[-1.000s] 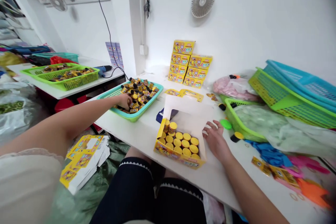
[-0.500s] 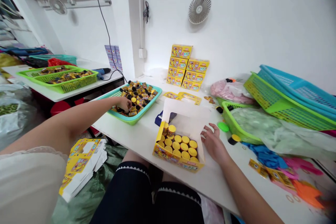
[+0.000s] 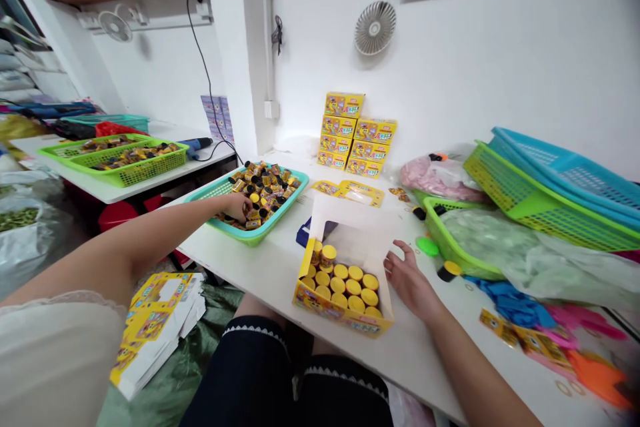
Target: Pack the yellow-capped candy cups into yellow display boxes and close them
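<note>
My left hand [image 3: 237,207] is in the teal and green basket [image 3: 199,197], its fingers curled among a heap of small jars [image 3: 270,181] with yellow or black lids and printed wraps. Whatever those fingers hold is hidden by the hand. In front of me stands an open yellow carton [image 3: 345,320] with its white lid flap [image 3: 345,213] raised. Rows of yellow-lidded jars [image 3: 353,287] fill it, and a couple at its left corner sit higher than the others. Beside the carton's right wall my right hand [image 3: 407,277] stays open, fingers apart and holding nothing.
Yellow printed boxes [image 3: 336,127] are stacked at the wall. Right of them are green and blue baskets [image 3: 540,180], a loose jar [image 3: 449,271], a green disc [image 3: 427,246] and coloured balloon-like pieces [image 3: 520,303]. Flattened cartons [image 3: 155,327] lie low at left; another basket [image 3: 130,170] stands behind.
The camera view has shifted slightly, so the scene sits a little lower. My left hand stays in the basket among the jars; my right hand remains beside the carton.
</note>
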`<action>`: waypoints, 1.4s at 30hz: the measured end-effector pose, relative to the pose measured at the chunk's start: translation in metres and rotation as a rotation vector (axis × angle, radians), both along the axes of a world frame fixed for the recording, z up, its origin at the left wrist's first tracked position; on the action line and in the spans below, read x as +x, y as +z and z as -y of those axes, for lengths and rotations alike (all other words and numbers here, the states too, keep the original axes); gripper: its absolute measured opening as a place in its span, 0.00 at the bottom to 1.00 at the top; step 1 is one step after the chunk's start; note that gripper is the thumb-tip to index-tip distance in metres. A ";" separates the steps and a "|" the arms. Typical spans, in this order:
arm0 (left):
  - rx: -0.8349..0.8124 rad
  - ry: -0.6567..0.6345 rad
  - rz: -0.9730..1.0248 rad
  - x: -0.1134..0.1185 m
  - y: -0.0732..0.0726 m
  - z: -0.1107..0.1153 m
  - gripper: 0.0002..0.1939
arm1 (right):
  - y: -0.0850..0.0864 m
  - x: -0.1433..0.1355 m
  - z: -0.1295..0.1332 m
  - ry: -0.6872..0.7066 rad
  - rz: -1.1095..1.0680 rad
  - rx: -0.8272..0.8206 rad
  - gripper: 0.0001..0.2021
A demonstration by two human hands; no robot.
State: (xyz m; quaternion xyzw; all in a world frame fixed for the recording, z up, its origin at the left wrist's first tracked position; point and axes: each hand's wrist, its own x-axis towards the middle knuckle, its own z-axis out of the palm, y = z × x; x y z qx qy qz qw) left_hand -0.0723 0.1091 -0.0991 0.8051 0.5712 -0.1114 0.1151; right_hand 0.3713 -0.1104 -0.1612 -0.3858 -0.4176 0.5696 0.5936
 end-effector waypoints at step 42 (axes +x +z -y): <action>-1.183 -0.026 1.799 0.127 0.042 0.179 0.24 | 0.154 -0.058 0.024 -0.202 1.150 0.638 0.15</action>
